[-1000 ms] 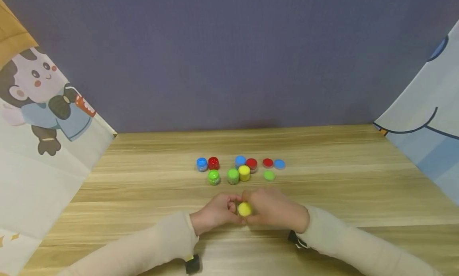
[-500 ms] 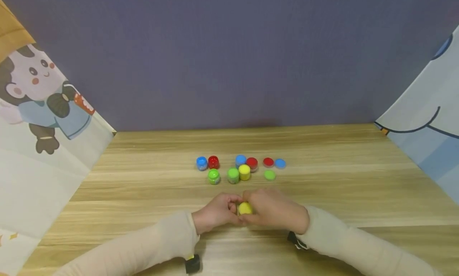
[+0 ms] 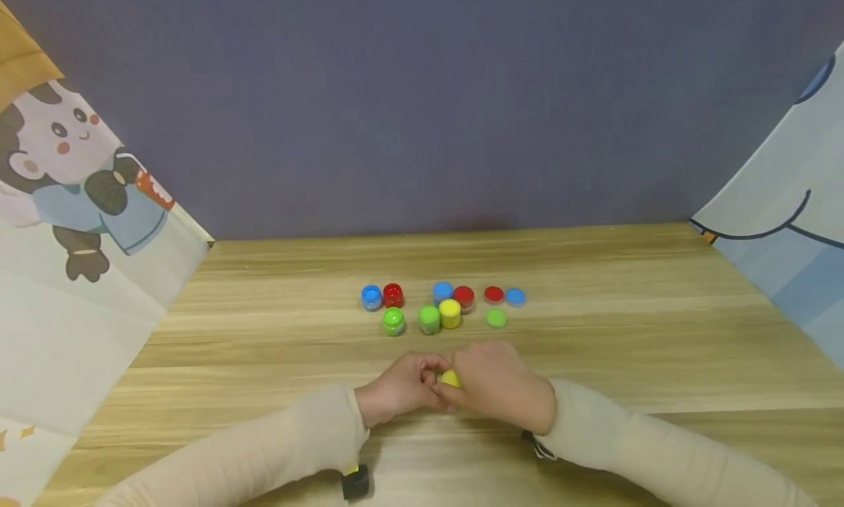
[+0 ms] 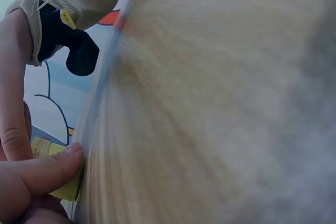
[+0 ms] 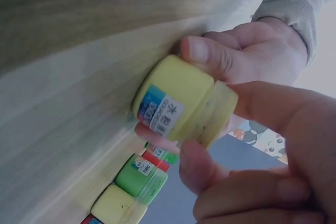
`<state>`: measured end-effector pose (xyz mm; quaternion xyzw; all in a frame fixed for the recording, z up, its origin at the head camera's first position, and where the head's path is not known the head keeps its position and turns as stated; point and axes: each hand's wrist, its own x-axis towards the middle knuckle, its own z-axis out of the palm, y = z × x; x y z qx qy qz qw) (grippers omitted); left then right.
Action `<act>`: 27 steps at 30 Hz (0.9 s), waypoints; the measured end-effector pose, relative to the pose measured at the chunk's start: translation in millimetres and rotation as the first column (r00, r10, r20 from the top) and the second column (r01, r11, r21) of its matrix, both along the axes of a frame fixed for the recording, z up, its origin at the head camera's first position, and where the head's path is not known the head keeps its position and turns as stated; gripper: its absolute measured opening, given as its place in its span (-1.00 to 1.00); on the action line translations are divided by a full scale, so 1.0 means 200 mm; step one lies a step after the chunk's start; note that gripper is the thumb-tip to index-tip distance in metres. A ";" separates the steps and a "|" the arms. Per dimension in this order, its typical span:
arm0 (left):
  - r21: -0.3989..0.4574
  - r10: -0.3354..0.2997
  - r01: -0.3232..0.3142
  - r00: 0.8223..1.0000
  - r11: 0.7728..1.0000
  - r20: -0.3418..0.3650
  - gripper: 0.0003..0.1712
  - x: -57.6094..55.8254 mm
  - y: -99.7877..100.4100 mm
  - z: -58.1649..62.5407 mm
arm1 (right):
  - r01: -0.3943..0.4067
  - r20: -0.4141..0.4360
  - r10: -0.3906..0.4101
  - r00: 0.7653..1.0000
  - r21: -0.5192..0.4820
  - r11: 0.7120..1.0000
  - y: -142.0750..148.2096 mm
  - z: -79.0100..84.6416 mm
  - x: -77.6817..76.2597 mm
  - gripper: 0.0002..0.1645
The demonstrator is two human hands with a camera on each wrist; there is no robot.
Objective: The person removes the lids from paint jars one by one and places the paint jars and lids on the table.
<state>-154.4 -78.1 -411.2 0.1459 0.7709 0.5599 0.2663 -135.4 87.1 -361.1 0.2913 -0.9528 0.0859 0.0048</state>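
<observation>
A small yellow paint jar [image 5: 176, 95] with a printed label stands close over the table between both hands. My left hand [image 3: 402, 381] grips the jar's body, its thumb along the side in the left wrist view. From the other side my right hand [image 3: 504, 384] pinches the pale yellow lid [image 5: 218, 116] between thumb and index finger, the remaining fingers curled. The lid sits on the jar's top. In the head view the right hand hides much of this jar.
Lidless blue [image 3: 371, 297], red [image 3: 393, 295] and green [image 3: 393, 322] jars stand farther back on the wooden table [image 3: 277, 324]. Right of them cluster lidded blue [image 3: 443, 291], red [image 3: 464, 297], green [image 3: 428, 319] and yellow [image 3: 450, 313] jars. Loose red [image 3: 494, 295], blue [image 3: 516, 297] and green [image 3: 497, 317] lids lie farther right.
My right hand has turned over the yellow lid and now covers more of it. The left hand keeps its grip in nearly the same place. The other jars and lids stay put.
</observation>
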 end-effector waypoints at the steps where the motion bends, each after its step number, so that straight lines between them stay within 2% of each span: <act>1: 0.006 -0.005 0.005 1.000 1.000 -0.001 -0.57 0.00 0.00 0.00 | 0.003 0.001 -0.003 1.000 0.015 1.000 0.00 0.00 0.00 -0.35; 6: 0.039 -0.019 0.019 1.000 0.999 -0.004 -0.59 0.00 0.01 0.02 | -0.006 0.014 0.005 1.000 0.073 0.997 -0.01 0.01 -0.01 -0.39; 13: 0.047 -0.019 0.019 1.000 0.999 -0.011 -0.59 -0.01 0.00 0.02 | -0.054 0.048 0.051 0.998 0.068 0.996 -0.03 0.03 -0.03 -0.42; 27: 0.090 -0.019 0.019 1.000 0.996 -0.006 -0.49 0.01 -0.01 0.01 | -0.064 0.221 0.060 0.973 0.011 0.998 -0.02 0.05 -0.07 -0.59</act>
